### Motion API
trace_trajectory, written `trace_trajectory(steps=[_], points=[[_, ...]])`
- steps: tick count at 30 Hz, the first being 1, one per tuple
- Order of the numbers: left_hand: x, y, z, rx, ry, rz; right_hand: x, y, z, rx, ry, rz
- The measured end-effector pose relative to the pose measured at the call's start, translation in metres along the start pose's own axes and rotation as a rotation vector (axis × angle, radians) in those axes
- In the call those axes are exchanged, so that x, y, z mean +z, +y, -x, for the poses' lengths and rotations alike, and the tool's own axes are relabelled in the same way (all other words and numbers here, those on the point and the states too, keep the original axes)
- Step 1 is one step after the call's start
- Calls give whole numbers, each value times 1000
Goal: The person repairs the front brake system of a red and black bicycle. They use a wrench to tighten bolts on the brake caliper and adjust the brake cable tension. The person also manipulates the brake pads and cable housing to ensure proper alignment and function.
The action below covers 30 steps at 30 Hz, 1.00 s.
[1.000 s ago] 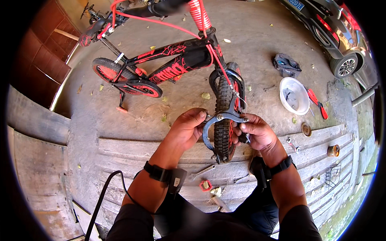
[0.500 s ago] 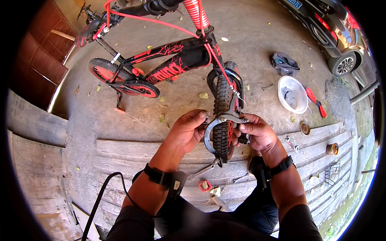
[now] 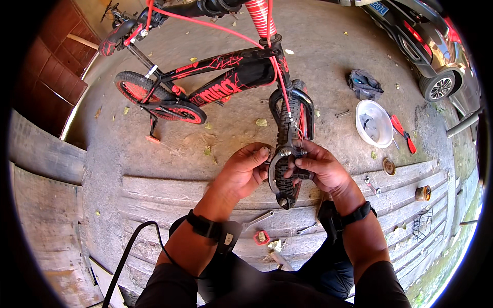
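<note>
A dark grey bicycle brake caliper [image 3: 272,177] with curved arms and bolts is held up before the knobbly front tyre [image 3: 285,126] of a black and red bicycle [image 3: 221,84]. My left hand [image 3: 248,167] is closed, its thumb and fingers pinching the caliper's left side. On the other side, my right hand [image 3: 324,168] grips the caliper near its upper bolt, with a dark block-like part [image 3: 303,175] by its fingers. A thin brake cable [image 3: 299,131] runs down from the red housing toward my right hand. The fingertips behind the caliper are partly hidden.
An open-end wrench [image 3: 258,220] and a small red ring-shaped item [image 3: 261,237] lie on the planks. Rightward are a white plastic tub [image 3: 374,123], red-handled cutters [image 3: 403,134], a grey bag [image 3: 365,84], round tins and a wire basket [image 3: 422,225]. A car [image 3: 426,56] stands behind.
The caliper has turned and its arms now look closer together around the tyre. My right hand has shifted slightly left. The bicycle appears a little farther right in view.
</note>
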State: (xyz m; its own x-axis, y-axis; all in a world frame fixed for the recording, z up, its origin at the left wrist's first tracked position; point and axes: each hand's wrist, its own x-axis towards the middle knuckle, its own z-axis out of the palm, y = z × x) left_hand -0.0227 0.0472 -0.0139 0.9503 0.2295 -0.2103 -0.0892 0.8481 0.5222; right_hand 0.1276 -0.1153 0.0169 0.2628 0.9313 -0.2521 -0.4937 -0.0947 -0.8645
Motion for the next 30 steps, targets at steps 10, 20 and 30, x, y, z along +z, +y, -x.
trace_trajectory(steps=[10, 20, 30], points=[[2, -11, -6, -16, -46, -69, 6, 8, -6, -235, 57, 359], [7, -16, -6, -7, -41, -74, 3, 9, -10, -317, 224, 643], [11, -15, -7, -14, -17, -170, 15, -1, 2, -336, 41, 386]])
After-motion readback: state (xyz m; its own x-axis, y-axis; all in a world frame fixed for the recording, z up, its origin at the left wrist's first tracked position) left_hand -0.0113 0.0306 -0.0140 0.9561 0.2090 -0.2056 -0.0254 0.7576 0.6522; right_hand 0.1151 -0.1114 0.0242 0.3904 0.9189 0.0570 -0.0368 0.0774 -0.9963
